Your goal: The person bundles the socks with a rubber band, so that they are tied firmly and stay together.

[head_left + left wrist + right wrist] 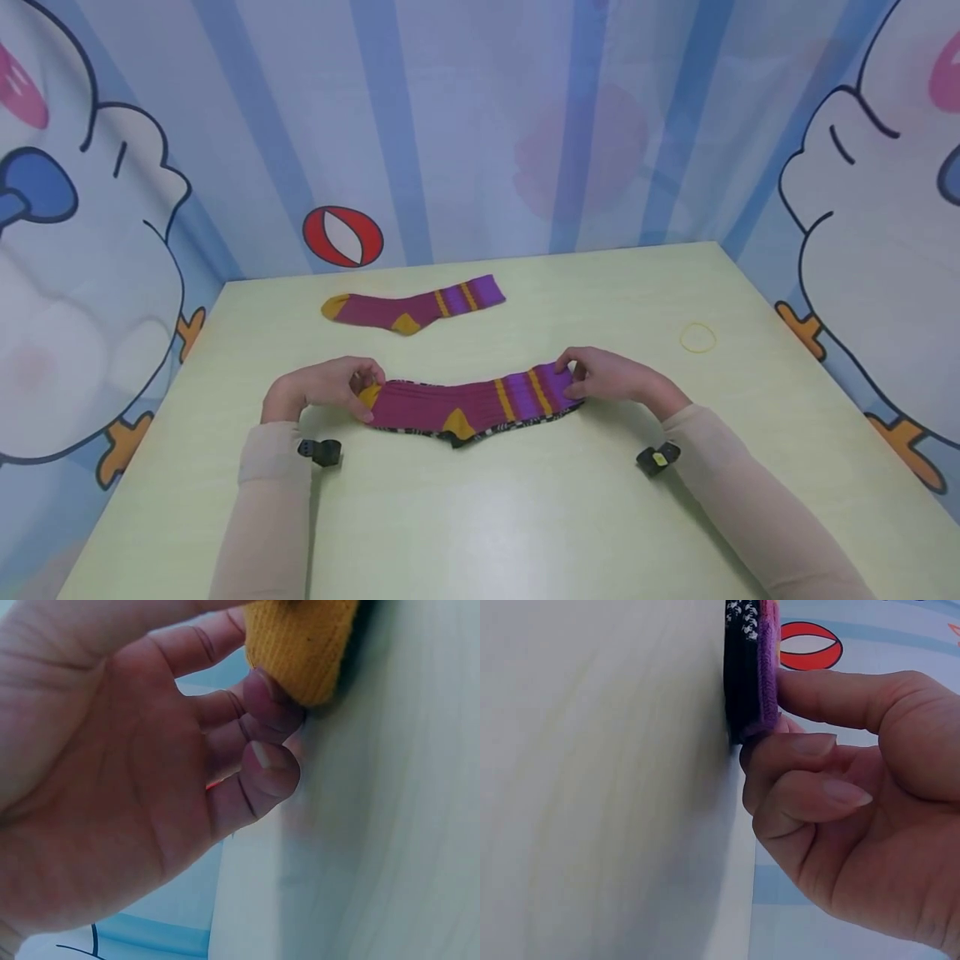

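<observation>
A maroon sock (pixel 427 404) with mustard toe and heel and a purple striped cuff lies flat across the table, over a black-and-white patterned sock (pixel 501 429) whose edge peeks out along it. At the toe end my left hand (pixel 333 387) holds the mustard tip (pixel 300 652) between thumb and fingers. My right hand (pixel 607 375) pinches the purple cuff (pixel 768 682) together with the black sock's cuff (pixel 741 690). Farther back, untouched, lies a matching maroon sock (pixel 382 312), its toe to the left.
A thin yellow rubber band (pixel 698 337) lies on the table (pixel 487 517) at the right. Printed curtains (pixel 487 125) with blue stripes and cartoon figures stand along the back and both sides. Each wrist bears a small black camera (pixel 321 452).
</observation>
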`<state>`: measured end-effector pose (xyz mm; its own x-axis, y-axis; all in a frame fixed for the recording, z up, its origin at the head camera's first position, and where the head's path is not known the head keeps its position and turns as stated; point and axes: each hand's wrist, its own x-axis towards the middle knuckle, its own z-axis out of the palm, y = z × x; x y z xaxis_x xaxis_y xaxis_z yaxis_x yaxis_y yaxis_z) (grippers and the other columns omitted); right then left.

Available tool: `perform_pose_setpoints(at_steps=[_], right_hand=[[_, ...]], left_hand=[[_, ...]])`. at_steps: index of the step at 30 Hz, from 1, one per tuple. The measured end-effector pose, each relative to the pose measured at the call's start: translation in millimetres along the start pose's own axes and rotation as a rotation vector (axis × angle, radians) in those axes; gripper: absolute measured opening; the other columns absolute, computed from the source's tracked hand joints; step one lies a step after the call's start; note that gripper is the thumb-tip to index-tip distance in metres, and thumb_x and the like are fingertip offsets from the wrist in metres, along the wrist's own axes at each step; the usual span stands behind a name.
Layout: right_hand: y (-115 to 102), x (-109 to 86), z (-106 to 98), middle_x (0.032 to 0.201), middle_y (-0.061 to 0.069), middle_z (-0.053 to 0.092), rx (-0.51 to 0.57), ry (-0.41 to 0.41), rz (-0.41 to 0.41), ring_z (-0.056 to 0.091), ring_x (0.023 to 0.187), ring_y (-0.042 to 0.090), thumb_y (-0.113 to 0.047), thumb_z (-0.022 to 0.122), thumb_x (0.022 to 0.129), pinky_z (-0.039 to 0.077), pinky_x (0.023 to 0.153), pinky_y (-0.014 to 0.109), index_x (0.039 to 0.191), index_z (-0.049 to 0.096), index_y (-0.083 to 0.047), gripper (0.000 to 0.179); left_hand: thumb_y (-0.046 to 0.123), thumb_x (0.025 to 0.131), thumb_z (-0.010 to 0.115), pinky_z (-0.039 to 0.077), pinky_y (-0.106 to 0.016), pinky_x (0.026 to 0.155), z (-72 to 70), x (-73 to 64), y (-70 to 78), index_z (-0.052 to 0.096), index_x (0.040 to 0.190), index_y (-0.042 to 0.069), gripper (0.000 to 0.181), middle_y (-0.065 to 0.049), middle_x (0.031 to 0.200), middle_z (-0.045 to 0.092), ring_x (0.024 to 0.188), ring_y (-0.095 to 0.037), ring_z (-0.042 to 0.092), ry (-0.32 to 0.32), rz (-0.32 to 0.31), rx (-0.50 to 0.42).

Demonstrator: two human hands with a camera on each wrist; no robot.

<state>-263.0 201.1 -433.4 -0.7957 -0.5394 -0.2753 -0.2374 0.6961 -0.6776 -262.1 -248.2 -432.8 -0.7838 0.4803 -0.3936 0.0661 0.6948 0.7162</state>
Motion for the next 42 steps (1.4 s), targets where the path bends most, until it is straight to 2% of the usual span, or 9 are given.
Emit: perform_pose_setpoints(at_steps=[9, 14, 20, 24, 30, 33, 37, 42], right_hand=[[0, -1.1, 0, 0.103, 0.01, 0.061, 0.001, 0.001, -0.003, 0.055, 0.093, 0.024, -0.012, 0.066, 0.094, 0.047, 0.077, 0.035, 0.126, 0.058, -0.002, 0.034], [-5, -3.0, -1, 0.102, 0.008, 0.061, -0.063, 0.005, -0.046, 0.055, 0.091, 0.023, -0.015, 0.066, 0.095, 0.048, 0.077, 0.035, 0.125, 0.06, -0.003, 0.034], [-17, -1.1, -12, 0.1, 0.004, 0.063, -0.11, 0.026, -0.107, 0.058, 0.088, 0.019, -0.02, 0.066, 0.096, 0.049, 0.076, 0.035, 0.126, 0.063, -0.005, 0.034], [-35, 4.8, -19, 0.102, 0.005, 0.065, -0.13, 0.029, -0.14, 0.06, 0.088, 0.018, -0.02, 0.065, 0.097, 0.051, 0.077, 0.035, 0.128, 0.061, -0.002, 0.036], [-64, 23.2, -28, 0.106, 0.008, 0.065, -0.123, 0.022, -0.164, 0.064, 0.088, 0.023, -0.02, 0.065, 0.098, 0.052, 0.075, 0.035, 0.13, 0.061, -0.001, 0.038], [-74, 37.4, -32, 0.11, 0.01, 0.065, -0.093, 0.004, -0.163, 0.066, 0.089, 0.031, -0.021, 0.064, 0.098, 0.054, 0.075, 0.036, 0.131, 0.059, -0.002, 0.039], [-84, 55.4, -40, 0.116, 0.014, 0.064, -0.065, -0.002, -0.123, 0.066, 0.092, 0.038, -0.023, 0.063, 0.099, 0.055, 0.074, 0.04, 0.136, 0.055, -0.003, 0.042], [-87, 82.2, -49, 0.123, 0.018, 0.062, -0.054, 0.021, -0.08, 0.065, 0.098, 0.038, -0.021, 0.061, 0.1, 0.055, 0.079, 0.046, 0.14, 0.051, 0.0, 0.046]], left_hand=[[0.012, 0.078, 0.086, 0.041, -0.038, 0.078, 1.2, -0.8, 0.5, 0.057, 0.113, 0.007, 0.046, -0.009, 0.095, 0.052, 0.089, -0.025, 0.049, -0.003, 0.002, -0.022], [0.022, 0.08, 0.085, 0.043, -0.04, 0.082, 0.2, -4.6, -0.2, 0.058, 0.112, 0.01, 0.043, -0.008, 0.1, 0.055, 0.093, -0.025, 0.054, 0.025, -0.011, 0.012], [0.034, 0.089, 0.076, 0.046, -0.042, 0.086, -6.0, -6.2, -1.1, 0.061, 0.112, 0.011, 0.036, -0.006, 0.107, 0.06, 0.097, -0.024, 0.059, 0.103, 0.076, 0.049], [0.034, 0.091, 0.074, 0.045, -0.043, 0.088, -13.1, -9.3, -1.1, 0.06, 0.115, 0.009, 0.037, -0.007, 0.108, 0.06, 0.099, -0.025, 0.059, 0.158, 0.085, 0.024], [0.034, 0.095, 0.07, 0.046, -0.044, 0.089, -27.0, -6.7, 2.8, 0.056, 0.123, 0.002, 0.045, -0.012, 0.115, 0.058, 0.104, -0.032, 0.058, 0.306, 0.117, -0.042], [0.033, 0.097, 0.066, 0.048, -0.043, 0.086, -34.4, -3.8, 1.4, 0.054, 0.127, 0.0, 0.046, -0.015, 0.12, 0.056, 0.107, -0.035, 0.057, 0.361, 0.082, -0.065], [0.03, 0.1, 0.063, 0.05, -0.039, 0.081, -42.8, 2.0, -2.6, 0.053, 0.131, -0.001, 0.045, -0.019, 0.124, 0.056, 0.106, -0.035, 0.056, 0.408, -0.009, -0.026], [0.032, 0.101, 0.059, 0.049, -0.045, 0.091, -54.4, 5.6, -5.8, 0.048, 0.133, -0.003, 0.049, -0.024, 0.132, 0.052, 0.112, -0.039, 0.056, 0.481, -0.125, -0.033]])
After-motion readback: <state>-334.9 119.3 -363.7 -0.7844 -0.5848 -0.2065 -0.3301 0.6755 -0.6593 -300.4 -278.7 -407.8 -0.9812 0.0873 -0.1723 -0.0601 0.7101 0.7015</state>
